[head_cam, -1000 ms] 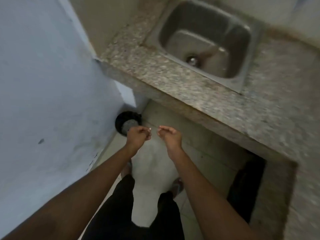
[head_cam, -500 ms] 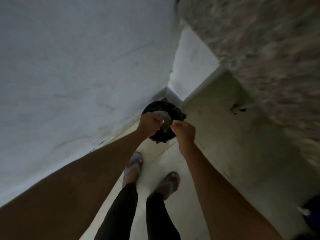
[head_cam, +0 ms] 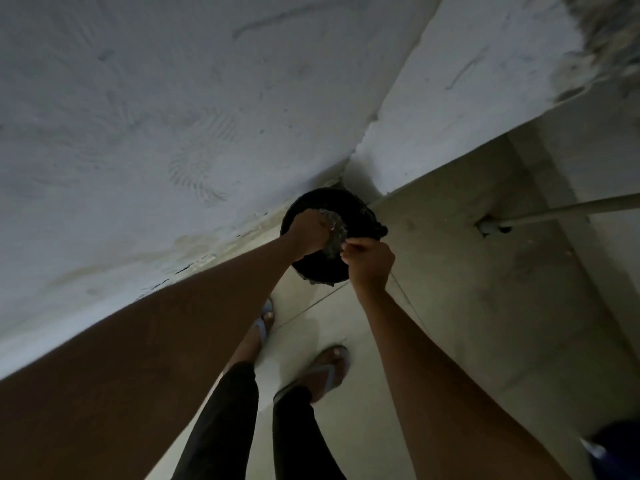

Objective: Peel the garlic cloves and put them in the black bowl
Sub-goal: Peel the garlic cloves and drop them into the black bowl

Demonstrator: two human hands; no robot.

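A round black bin (head_cam: 360, 216) stands on the floor in the corner, with crumpled grey material (head_cam: 334, 233) inside it. My left hand (head_cam: 308, 233) hangs over the bin's mouth with its back to the camera, so its fingers are hidden. My right hand (head_cam: 369, 261) is beside it above the bin's near rim, its fingertips curled together close to the left hand. Nothing shows between them in the dim light. No garlic cloves and no black bowl are in view.
A pale wall (head_cam: 173, 133) runs close along my left. A grey pipe (head_cam: 554, 213) enters the floor at the right. The speckled counter edge (head_cam: 609, 36) is at the top right. My sandalled feet (head_cam: 325, 372) stand on the tiled floor, and a dark blue object (head_cam: 620, 448) lies at the bottom right.
The view swung down from the sink and counter to the floor corner. Both hands dropped lower and now sit right over the black bin.
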